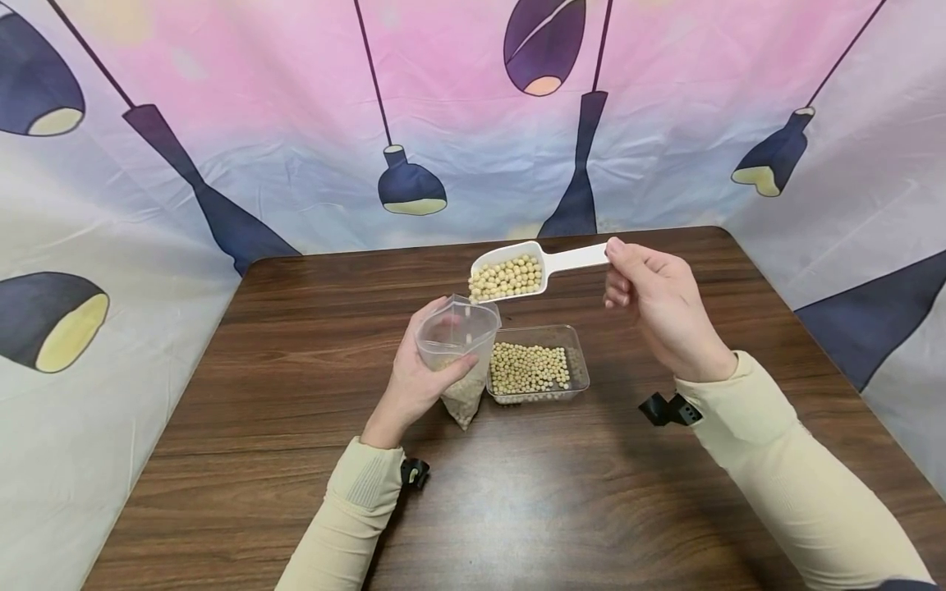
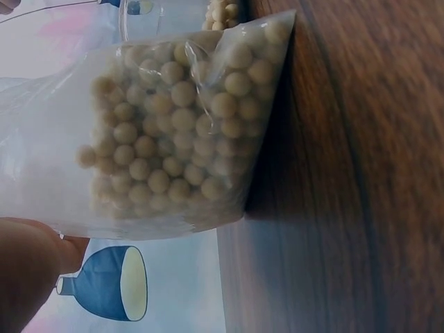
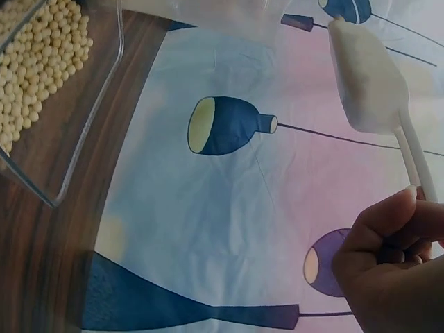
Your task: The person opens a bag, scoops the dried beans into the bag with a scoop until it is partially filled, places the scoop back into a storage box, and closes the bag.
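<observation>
Right now the white plastic scoop (image 1: 517,275) hangs level above the dark wooden table (image 1: 296,460), its bowl heaped with pale round beans (image 1: 507,277). Its long axis runs across the view: the bowl points toward the person's left, the thin handle toward the right, where the right hand (image 1: 661,308) pinches the handle's end between thumb and curled fingers. In the right wrist view the same pinch shows on the handle (image 3: 416,166), seen from beneath.

The scoop's front lip sits just above and touching, or nearly touching, the far right rim of the open clear plastic bag (image 1: 456,349). I judge that the bag's mouth lies down and to the left of the scoop's lip, so this is the gap that matters. The left hand (image 1: 421,377) grips the bag from its left side, fingers wrapped around the middle, holding it upright with the bottom on the table. The left wrist view shows its lower part filled with beans.

Just right of the bag, touching or almost so, stands a shallow clear plastic tray (image 1: 580,365) of more beans.
</observation>
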Available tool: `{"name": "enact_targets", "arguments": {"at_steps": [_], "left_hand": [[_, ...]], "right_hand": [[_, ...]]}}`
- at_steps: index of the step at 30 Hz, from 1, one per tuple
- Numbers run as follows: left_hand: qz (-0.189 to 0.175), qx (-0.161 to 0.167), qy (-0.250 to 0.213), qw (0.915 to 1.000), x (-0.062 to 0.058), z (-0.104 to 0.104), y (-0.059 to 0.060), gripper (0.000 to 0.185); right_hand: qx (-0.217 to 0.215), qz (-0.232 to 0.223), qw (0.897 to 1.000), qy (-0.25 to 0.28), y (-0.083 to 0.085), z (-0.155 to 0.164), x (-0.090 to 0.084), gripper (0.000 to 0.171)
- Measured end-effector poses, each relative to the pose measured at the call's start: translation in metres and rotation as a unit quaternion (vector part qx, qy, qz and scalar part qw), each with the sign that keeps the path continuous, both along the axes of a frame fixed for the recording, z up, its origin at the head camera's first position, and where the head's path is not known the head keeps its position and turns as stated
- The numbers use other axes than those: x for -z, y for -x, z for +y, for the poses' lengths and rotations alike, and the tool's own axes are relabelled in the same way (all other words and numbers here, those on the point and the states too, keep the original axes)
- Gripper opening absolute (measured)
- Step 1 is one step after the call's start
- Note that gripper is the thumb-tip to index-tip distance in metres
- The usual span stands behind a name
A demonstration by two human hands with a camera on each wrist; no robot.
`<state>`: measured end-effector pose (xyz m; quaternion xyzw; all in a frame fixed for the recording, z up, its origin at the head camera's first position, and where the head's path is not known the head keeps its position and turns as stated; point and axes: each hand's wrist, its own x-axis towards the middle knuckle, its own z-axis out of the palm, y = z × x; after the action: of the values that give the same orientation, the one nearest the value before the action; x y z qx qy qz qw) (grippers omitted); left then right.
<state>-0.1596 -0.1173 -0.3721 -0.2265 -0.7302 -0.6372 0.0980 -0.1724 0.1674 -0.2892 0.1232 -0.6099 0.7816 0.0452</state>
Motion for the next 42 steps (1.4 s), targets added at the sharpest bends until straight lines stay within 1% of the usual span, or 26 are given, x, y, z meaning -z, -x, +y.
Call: {"name": "enact_targets", "arguments": {"at_steps": [4, 8, 13, 23, 27, 31, 35, 36, 38, 39, 40, 41, 42], "left_hand": [[0.002, 0.003, -0.006, 1.0, 0.0, 0.0, 0.0, 0.076], [-0.002, 0.001, -0.005, 1.0, -0.001, 0.001, -0.001, 0.076], [-0.008, -0.006, 0.003, 1.0, 0.0, 0.0, -0.002, 0.075], [-0.019, -0.007, 0.003, 0.9998, 0.0, 0.0, -0.002, 0.076], [-0.026, -0.008, 0.002, 0.9996, 0.0, 0.0, -0.003, 0.076], [-0.027, -0.008, 0.007, 0.9996, -0.002, 0.0, -0.003, 0.076], [-0.029, -0.01, 0.012, 0.9994, -0.003, 0.0, -0.003, 0.077], [-0.031, -0.011, 0.013, 0.9994, -0.003, 0.0, -0.003, 0.077], [-0.03, -0.01, 0.013, 0.9994, -0.004, 0.0, -0.003, 0.077], [-0.029, -0.011, 0.015, 0.9994, -0.004, 0.0, -0.003, 0.077], [-0.026, -0.01, 0.016, 0.9995, -0.004, 0.0, -0.003, 0.076], [-0.023, -0.009, 0.016, 0.9996, -0.004, 0.001, -0.003, 0.076], [-0.019, -0.008, 0.017, 0.9996, -0.004, 0.001, -0.003, 0.076]], "right_hand": [[0.011, 0.027, 0.999, -0.016, -0.001, -0.001, -0.002, 0.039], [0.015, 0.042, 0.999, -0.016, -0.002, -0.002, -0.004, 0.038], [0.03, 0.058, 0.998, -0.022, -0.004, -0.004, -0.009, 0.037], [0.05, 0.105, 0.992, -0.053, -0.008, -0.006, -0.018, 0.032], [0.063, 0.129, 0.987, -0.068, -0.009, -0.007, -0.022, 0.034], [0.084, 0.163, 0.978, -0.095, -0.011, -0.008, -0.026, 0.037], [0.113, 0.196, 0.965, -0.132, -0.013, -0.009, -0.03, 0.032], [0.122, 0.206, 0.96, -0.143, -0.014, -0.01, -0.03, 0.03], [0.139, 0.231, 0.948, -0.17, -0.017, -0.011, -0.031, 0.025], [0.146, 0.249, 0.939, -0.185, -0.019, -0.012, -0.031, 0.022], [0.154, 0.273, 0.928, -0.202, -0.021, -0.014, -0.031, 0.021], [0.162, 0.301, 0.913, -0.222, -0.023, -0.015, -0.031, 0.023], [0.171, 0.334, 0.895, -0.24, -0.025, -0.017, -0.031, 0.025]]}}
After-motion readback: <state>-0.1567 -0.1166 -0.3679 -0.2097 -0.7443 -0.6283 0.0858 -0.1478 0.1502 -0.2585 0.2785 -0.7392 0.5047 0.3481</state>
